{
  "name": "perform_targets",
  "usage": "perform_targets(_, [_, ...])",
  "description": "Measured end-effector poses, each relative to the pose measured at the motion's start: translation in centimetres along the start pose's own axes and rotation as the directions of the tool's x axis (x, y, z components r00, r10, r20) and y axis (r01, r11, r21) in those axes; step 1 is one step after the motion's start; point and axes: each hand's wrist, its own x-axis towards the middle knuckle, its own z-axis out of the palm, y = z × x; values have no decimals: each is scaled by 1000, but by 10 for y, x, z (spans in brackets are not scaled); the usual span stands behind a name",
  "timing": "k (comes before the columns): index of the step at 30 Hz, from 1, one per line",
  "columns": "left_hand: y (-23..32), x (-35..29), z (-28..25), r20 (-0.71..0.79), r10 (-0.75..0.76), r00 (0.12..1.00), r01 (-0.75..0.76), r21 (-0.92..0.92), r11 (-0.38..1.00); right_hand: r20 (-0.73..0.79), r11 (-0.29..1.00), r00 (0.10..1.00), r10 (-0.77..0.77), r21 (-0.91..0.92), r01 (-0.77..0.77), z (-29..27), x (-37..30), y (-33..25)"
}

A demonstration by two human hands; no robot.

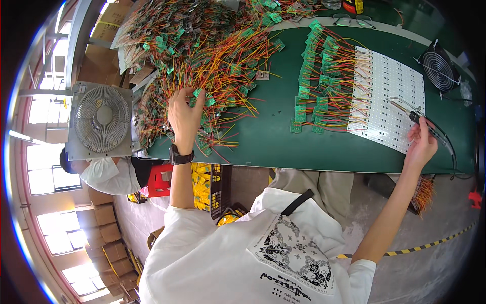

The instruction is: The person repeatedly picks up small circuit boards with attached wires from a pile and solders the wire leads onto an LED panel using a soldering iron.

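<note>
My left hand [185, 114], a dark watch on its wrist, reaches into the near edge of a big heap of wired circuit boards [217, 76]. Its thumb and forefinger close on a small green circuit board [197, 93]. My right hand [423, 141] grips a soldering iron [414, 116] by its dark handle. The metal tip points left over a white perforated panel [385, 96]. Green boards [299, 109] stand in two rows left of the panel, their red and yellow wires running onto its left part.
Eyeglasses [353, 21] lie at the table's far edge. A black round fan [438, 70] stands at the far right, and the iron's cable [450, 147] hangs nearby. A larger fan [104, 119] is left of the green table [268, 139]. Behind it sits a person in white [109, 176].
</note>
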Motion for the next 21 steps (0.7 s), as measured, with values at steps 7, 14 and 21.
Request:
perform_targets(7, [-3,5,-7,19,31,999,-29,-100,995,-11,1000,1000,10,-23,-11,0,0,0])
perform_targets(14, [1,-2,-37,215,-8,977,56,-219,974,-4,999,1000,-2,-35,2,-4,2,4])
perform_targets(21, [14,-28,-53,329,-143,934,299,-493,817,-8,999,1000,10,-51,-10,-7,3,5])
